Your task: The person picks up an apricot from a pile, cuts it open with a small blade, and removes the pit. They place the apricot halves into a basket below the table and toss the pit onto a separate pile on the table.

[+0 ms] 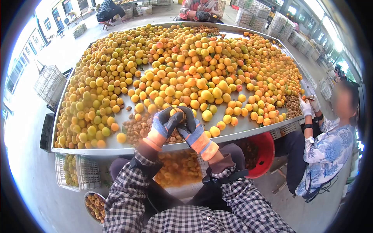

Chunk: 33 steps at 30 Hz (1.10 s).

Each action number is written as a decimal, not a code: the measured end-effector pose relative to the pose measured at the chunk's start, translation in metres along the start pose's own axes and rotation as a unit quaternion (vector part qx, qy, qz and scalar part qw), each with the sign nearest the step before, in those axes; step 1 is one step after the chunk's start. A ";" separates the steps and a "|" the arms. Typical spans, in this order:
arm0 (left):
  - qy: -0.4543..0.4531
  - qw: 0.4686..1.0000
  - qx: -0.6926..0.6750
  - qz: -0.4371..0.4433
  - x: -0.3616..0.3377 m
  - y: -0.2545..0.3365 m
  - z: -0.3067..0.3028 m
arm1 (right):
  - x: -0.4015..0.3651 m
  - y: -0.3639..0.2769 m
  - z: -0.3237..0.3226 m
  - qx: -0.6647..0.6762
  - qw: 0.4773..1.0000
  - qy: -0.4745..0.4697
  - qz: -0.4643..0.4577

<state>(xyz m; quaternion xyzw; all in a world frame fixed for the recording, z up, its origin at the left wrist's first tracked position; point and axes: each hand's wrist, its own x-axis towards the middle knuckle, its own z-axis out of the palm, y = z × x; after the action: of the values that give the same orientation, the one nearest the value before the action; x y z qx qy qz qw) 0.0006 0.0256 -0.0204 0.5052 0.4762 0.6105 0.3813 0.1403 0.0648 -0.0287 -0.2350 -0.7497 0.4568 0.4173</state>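
Note:
My left hand (166,121), in a dark-palmed glove with a blue and orange cuff, is closed at the near edge of the metal table (128,104). Close beside it, my right hand (189,123) wears a matching glove, its fingers curled in. Between the fingertips of both hands sits a yellow apricot (175,111), partly hidden by the gloves. A thin dark strip shows at the fruit, too small to name. Brown apricot pits (136,130) lie around my hands, and whole apricots (186,81) cover much of the table beyond.
Orange apricot pieces (178,167) fill a container under the table edge. A red tub (268,155) stands to the right, beside a seated person (324,136) with gloved hands. White crate (89,174) and bowl (87,202) stand left. Another person (200,9) sits across.

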 end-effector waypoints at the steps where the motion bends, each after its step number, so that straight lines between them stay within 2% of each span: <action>1: 0.000 1.000 -0.001 0.000 -0.001 0.000 0.000 | -0.001 0.000 -0.001 0.036 0.999 -0.006 0.006; 3: -0.043 0.998 -0.019 -0.037 -0.003 0.001 -0.004 | -0.003 0.001 -0.003 0.031 0.999 -0.010 0.012; 8: -0.051 0.996 -0.009 -0.066 -0.011 0.006 -0.009 | -0.006 0.011 -0.006 -0.005 1.000 -0.024 -0.010; 9: -0.048 0.995 -0.022 -0.085 -0.013 0.013 -0.009 | -0.003 0.005 -0.012 0.033 0.998 -0.028 0.035; 10: -0.058 0.996 -0.016 -0.060 -0.015 0.022 -0.008 | -0.001 0.002 -0.015 0.070 0.994 -0.032 0.080; 11: -0.059 0.996 -0.016 -0.060 -0.015 0.023 -0.007 | 0.000 0.007 -0.014 0.069 0.994 -0.031 0.080; 13: -0.026 0.990 -0.067 -0.120 -0.017 0.024 -0.004 | -0.001 0.022 -0.009 0.160 0.985 -0.014 0.065; 14: -0.031 0.983 -0.098 -0.154 -0.017 0.025 -0.006 | 0.000 0.013 -0.009 0.198 0.976 0.000 0.096; 15: -0.027 0.983 -0.095 -0.153 -0.017 0.028 -0.006 | 0.003 0.013 -0.008 0.200 0.975 -0.004 0.094; 16: -0.021 0.984 -0.101 -0.148 -0.016 0.032 -0.004 | 0.007 0.013 -0.008 0.210 0.966 0.025 0.147; 17: -0.016 0.984 -0.108 -0.143 -0.015 0.035 -0.004 | 0.009 0.013 -0.010 0.218 0.954 0.054 0.200; 19: -0.021 0.978 -0.156 -0.136 -0.014 0.027 -0.009 | 0.006 0.009 -0.019 0.394 0.888 0.075 0.225; 21: 0.046 0.983 -0.147 -0.099 -0.012 0.025 -0.014 | 0.002 0.001 -0.035 0.397 0.892 -0.014 0.217; 23: 0.045 0.987 -0.131 -0.086 -0.009 0.016 -0.025 | 0.001 -0.016 -0.043 0.261 0.931 -0.142 0.212; 24: 0.044 0.988 -0.124 -0.085 -0.009 0.015 -0.028 | -0.001 -0.029 -0.050 0.242 0.904 -0.250 0.248; 25: 0.044 0.988 -0.119 -0.085 -0.009 0.014 -0.030 | -0.004 -0.013 -0.046 0.147 0.941 -0.295 0.079; 27: 0.047 0.991 -0.115 -0.052 -0.010 0.018 -0.028 | 0.001 -0.035 -0.053 0.112 0.928 -0.314 0.168; 29: -0.004 0.990 -0.103 -0.098 -0.014 0.021 -0.029 | 0.007 -0.034 -0.054 0.104 0.954 -0.217 0.182; 30: -0.019 0.988 -0.089 -0.127 -0.013 0.019 -0.028 | 0.007 -0.036 -0.049 0.261 0.947 -0.098 0.161; 31: -0.021 0.987 -0.092 -0.128 -0.014 0.019 -0.023 | 0.010 -0.040 -0.053 0.330 0.930 -0.061 0.152; 33: -0.048 0.981 -0.114 -0.147 -0.018 0.023 -0.009 | 0.022 -0.030 -0.044 0.387 0.916 0.074 0.074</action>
<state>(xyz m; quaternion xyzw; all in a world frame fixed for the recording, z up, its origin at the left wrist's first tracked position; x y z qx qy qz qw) -0.0042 0.0014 -0.0032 0.4118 0.4539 0.5732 0.5439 0.1660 0.0881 0.0166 -0.1435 -0.4611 0.7223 0.4951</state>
